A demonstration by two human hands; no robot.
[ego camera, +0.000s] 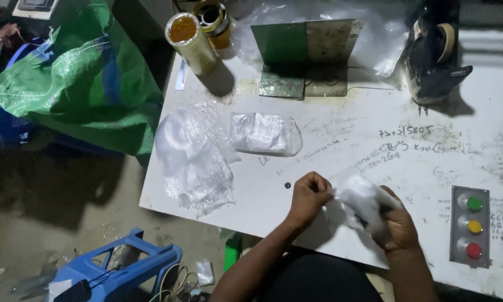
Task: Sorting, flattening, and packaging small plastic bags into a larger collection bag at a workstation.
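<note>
My left hand (309, 196) pinches the edge of a small clear plastic bag (359, 202) over the near part of the white table (341, 151). My right hand (398, 223) cups the same bag from below and the right; something dark shows between its fingers, too hidden to identify. A filled clear packet (264, 133) lies flat further up the table. A loose heap of clear plastic bags (194, 156) lies at the table's left edge.
A green and cream metal bracket (304, 56) stands at the back, with two cylindrical jars (192, 42) to its left and a dark tape dispenser (435, 50) at the right. A button panel (470, 225) is near right. A green woven sack (78, 78) and blue stool (117, 268) are left of the table.
</note>
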